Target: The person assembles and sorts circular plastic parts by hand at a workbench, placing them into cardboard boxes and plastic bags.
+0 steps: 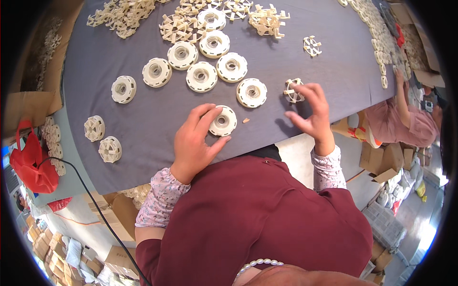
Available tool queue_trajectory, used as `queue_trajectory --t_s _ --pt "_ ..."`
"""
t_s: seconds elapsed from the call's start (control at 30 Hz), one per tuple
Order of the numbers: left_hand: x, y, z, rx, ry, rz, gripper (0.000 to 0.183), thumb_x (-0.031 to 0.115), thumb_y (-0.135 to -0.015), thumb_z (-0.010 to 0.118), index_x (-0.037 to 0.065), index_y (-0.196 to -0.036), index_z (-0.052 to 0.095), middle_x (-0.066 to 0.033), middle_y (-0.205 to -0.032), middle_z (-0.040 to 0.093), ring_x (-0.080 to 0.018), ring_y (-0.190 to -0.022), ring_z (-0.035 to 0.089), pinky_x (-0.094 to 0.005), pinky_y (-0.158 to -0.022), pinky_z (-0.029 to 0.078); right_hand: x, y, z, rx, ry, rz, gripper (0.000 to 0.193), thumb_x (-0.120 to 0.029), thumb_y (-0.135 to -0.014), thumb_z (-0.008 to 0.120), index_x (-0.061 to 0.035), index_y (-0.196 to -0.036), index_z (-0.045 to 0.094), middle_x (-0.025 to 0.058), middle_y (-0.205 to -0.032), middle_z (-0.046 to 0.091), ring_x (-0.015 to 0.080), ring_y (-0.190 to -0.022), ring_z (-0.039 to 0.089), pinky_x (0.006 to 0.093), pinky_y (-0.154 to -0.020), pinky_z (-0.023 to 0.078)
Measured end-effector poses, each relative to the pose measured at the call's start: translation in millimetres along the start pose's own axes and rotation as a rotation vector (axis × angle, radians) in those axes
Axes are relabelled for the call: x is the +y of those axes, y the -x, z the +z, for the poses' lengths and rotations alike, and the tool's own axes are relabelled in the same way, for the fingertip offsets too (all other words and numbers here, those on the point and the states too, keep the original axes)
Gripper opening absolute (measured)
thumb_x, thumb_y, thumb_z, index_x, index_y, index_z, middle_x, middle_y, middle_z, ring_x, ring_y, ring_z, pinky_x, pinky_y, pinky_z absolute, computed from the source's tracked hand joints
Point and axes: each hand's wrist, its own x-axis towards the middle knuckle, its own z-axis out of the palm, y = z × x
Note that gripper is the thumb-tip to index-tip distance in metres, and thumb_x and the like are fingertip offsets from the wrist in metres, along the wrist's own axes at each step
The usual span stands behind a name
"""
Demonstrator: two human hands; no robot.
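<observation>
A: How are the hands?

B: The left hand [194,138] curves around a cream disc [230,127], fingertips at its upper-left rim, thumb at its near side; how firmly it grips, I cannot tell. The right hand [312,114] is open above the surface [157,128], thumb and forefinger spread, with nothing visible in its grasp

A: How would the disc handle?

B: Probably light and stiff, like moulded plastic, perhaps slightly slippery. The coil spring [222,120] at its centre might tip out, so the outer rim, thumb opposite fingers, seems the best hold

A: Where is everything?

B: The disc lies close to the surface's near edge, just right of the left palm, well apart from the right hand. A spoked ring [294,91] sits by the right forefinger, touching or not I cannot tell. Beyond, more discs [201,76] cluster toward the far edge, before a heap of spoked rings [179,27]
</observation>
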Motion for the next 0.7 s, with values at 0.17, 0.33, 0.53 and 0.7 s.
queue_trajectory --t_s 0.17,0.33,0.53,0.7 --pt "6 -1 -2 0.026 0.01 -0.011 0.06 0.014 -0.077 0.093 0.008 -0.134 0.073 -0.0094 -0.134 0.068 -0.022 -0.103 0.072 -0.031 -0.072 0.06 5 -8 -17 -0.028 0.031 0.231 0.069 -0.016 -0.076 0.091 -0.0052 -0.14 0.07 0.0093 -0.124 0.067 0.0206 -0.099 0.064 0.0348 -0.088 0.055" --pt "2 -1 1 -0.017 0.075 -0.066 0.047 0.013 -0.08 0.091 0.01 -0.125 0.078 -0.0101 -0.129 0.07 -0.0235 -0.1 0.073 -0.0324 -0.076 0.061 9 -10 -18 -0.099 -0.031 0.274 0.073 -0.008 -0.075 0.091 -0.0043 -0.144 0.068 0.0075 -0.136 0.065 0.0144 -0.09 0.06 0.0291 -0.082 0.054" --pt "8 -2 -5 0.02 0.074 -0.011 0.064 0.015 -0.078 0.093 0.008 -0.138 0.071 -0.0108 -0.132 0.07 -0.0246 -0.101 0.073 -0.0338 -0.078 0.06 14 -26 -28 -0.297 -0.126 0.251 0.074 0.004 -0.073 0.089 -0.0074 -0.143 0.069 0.0067 -0.133 0.065 0.0131 -0.086 0.061 0.028 -0.08 0.057" --pt "3 1 -8 -0.039 0.114 -0.03 0.079 0.015 -0.077 0.093 0.008 -0.15 0.062 -0.0119 -0.138 0.068 -0.0206 -0.092 0.069 -0.0317 -0.077 0.059 15 -25 -25 -0.257 -0.156 0.335 0.07 -0.001 -0.071 0.093 -0.0059 -0.138 0.071 0.007 -0.129 0.067 0.01 -0.082 0.065 0.0261 -0.072 0.058"
